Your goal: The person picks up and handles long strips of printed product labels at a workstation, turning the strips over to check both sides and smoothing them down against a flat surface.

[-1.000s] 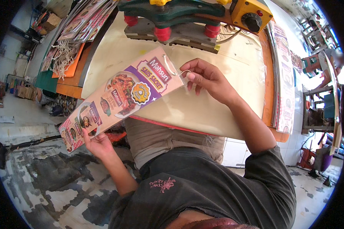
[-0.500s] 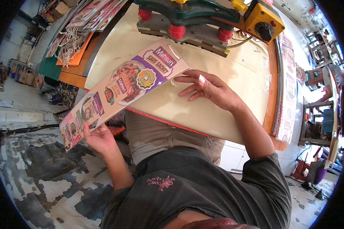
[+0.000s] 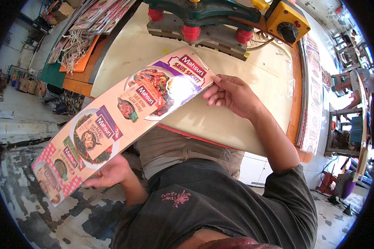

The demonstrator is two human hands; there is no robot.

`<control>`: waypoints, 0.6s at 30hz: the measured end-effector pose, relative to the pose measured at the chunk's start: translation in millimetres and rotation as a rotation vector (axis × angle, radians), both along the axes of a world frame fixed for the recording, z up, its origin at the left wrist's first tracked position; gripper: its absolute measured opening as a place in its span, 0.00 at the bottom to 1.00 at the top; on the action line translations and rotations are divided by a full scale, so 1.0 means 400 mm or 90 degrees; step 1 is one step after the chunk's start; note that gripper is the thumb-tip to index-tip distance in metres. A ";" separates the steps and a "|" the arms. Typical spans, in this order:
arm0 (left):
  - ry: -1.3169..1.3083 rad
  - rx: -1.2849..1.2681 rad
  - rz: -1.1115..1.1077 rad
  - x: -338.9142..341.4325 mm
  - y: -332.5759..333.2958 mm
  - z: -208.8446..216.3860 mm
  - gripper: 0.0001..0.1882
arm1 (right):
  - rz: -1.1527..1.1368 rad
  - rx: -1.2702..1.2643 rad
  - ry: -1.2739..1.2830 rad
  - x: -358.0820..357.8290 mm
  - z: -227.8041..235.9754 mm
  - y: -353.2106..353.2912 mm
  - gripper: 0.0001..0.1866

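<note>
between both hands – long printed card (image 3: pixel 120 120) – glossy, food pictures, purple patches.

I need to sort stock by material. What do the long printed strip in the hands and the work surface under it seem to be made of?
The printed strip looks like glossy coated card: it stays stiff and shows glare. The work surface seems a cream, matte sheet, possibly plastic or rubber.
</note>
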State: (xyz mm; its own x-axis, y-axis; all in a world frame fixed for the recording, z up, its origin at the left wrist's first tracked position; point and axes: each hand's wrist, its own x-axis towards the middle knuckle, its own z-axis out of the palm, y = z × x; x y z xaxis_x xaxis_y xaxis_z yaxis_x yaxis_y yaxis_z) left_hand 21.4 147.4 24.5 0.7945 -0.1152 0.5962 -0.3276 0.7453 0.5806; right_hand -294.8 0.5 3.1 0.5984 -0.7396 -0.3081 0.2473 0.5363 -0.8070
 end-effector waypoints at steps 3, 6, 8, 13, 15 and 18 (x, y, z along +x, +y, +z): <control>-0.146 -0.031 -0.198 0.044 0.013 0.029 0.47 | 0.008 0.034 0.005 -0.009 -0.001 -0.014 0.15; -0.393 0.243 -0.125 0.097 0.023 0.048 0.44 | -0.001 0.056 -0.004 -0.021 -0.012 -0.018 0.15; -0.552 0.378 -0.003 0.194 0.078 0.035 0.40 | 0.015 0.063 -0.022 -0.015 -0.001 -0.024 0.15; -0.222 -0.076 -0.659 0.218 0.039 0.004 0.11 | 0.001 0.021 0.021 -0.018 -0.012 -0.019 0.15; -0.271 -0.066 -0.639 0.189 0.032 -0.009 0.08 | -0.018 -0.044 0.098 0.001 0.000 -0.006 0.15; -0.488 -0.060 -0.735 0.194 -0.011 0.008 0.03 | -0.050 -0.188 0.276 0.027 0.014 0.015 0.13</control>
State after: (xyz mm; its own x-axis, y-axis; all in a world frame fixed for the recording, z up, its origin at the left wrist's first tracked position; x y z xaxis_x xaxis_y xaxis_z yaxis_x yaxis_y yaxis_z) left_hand 99.2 143.1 27.7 -0.2463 -0.4108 0.8778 0.2835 0.8356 0.4706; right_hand -284.1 6.3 8.6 0.4018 -0.8694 -0.2874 -0.1129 0.2644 -0.9578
